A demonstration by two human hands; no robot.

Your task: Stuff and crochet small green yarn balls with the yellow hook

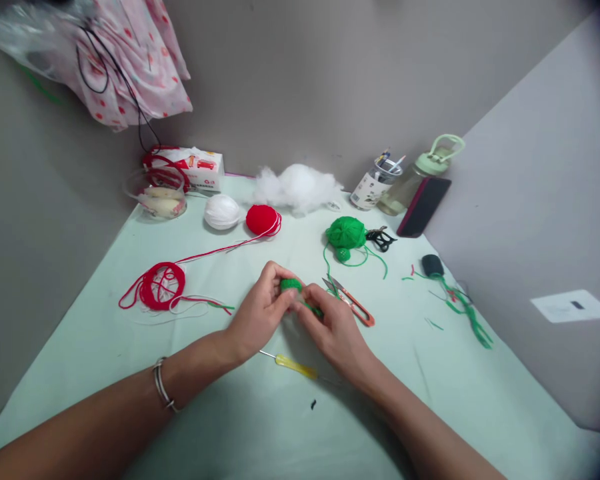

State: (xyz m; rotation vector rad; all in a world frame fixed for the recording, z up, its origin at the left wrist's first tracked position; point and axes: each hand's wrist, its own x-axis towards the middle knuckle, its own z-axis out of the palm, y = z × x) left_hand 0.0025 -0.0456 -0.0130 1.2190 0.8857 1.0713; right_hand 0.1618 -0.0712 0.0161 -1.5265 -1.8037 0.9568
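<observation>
Pale tabletop (250, 427) lies below. My left grip (257, 312) pinches a green piece (291, 285), my right grip (336, 331) green yarn (314, 309).

- Hook (296, 367): on table (205, 420), before left hand (260, 310) and right hand (335, 330).
- Scissors (366, 319): beside right hand.
- Stuffing (300, 187): behind hands, left of jar (367, 192).
- Phone (424, 208): before bottle (409, 189).

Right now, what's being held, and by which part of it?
A small green piece, by its left side, in the left hand. The right hand is close beside it; its exact hold is hidden.
</observation>
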